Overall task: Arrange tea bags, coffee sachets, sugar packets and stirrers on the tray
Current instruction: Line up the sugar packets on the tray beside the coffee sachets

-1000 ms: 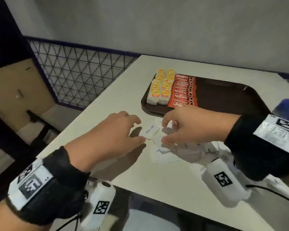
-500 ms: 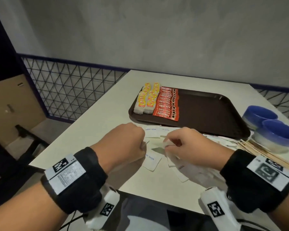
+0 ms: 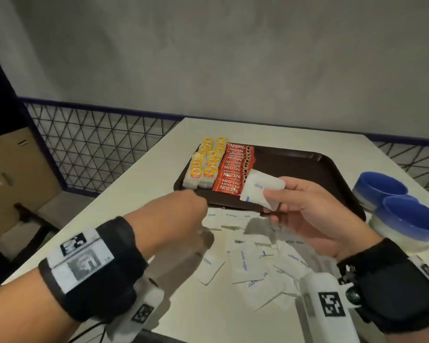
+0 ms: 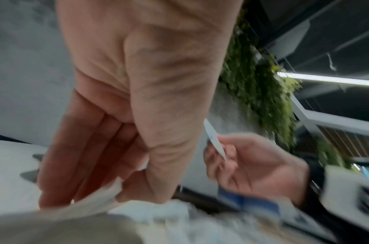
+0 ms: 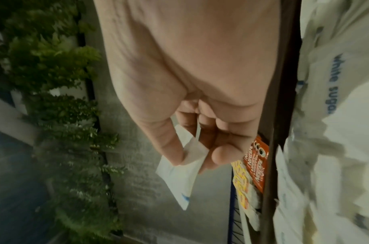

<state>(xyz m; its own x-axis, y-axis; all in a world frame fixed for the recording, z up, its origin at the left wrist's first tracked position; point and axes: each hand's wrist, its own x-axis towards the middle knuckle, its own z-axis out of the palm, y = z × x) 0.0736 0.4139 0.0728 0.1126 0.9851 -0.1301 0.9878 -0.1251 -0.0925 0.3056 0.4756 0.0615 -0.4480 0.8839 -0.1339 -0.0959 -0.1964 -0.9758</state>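
A dark brown tray [image 3: 307, 169] at the back of the table holds yellow tea bags [image 3: 206, 164] and red Nescafe sachets [image 3: 235, 167] in rows at its left end. White sugar packets [image 3: 248, 263] lie loose on the table in front of it. My right hand [image 3: 273, 196] is raised over the tray's front edge and pinches a few sugar packets [image 3: 260, 189] between thumb and fingers [image 5: 179, 158]. My left hand [image 3: 181, 214] reaches down into the pile; its thumb and fingers [image 4: 79, 165] pinch a white packet [image 4: 100, 199].
Two blue bowls [image 3: 406, 219] stand at the right, beside the tray. The tray's middle and right are bare. A wire mesh fence [image 3: 97, 144] runs past the table's left edge, and a grey wall stands behind.
My right hand has lifted from the pile with sugar packets and now hovers at the tray's front edge. My left hand stays low at the pile. The view has tilted upward.
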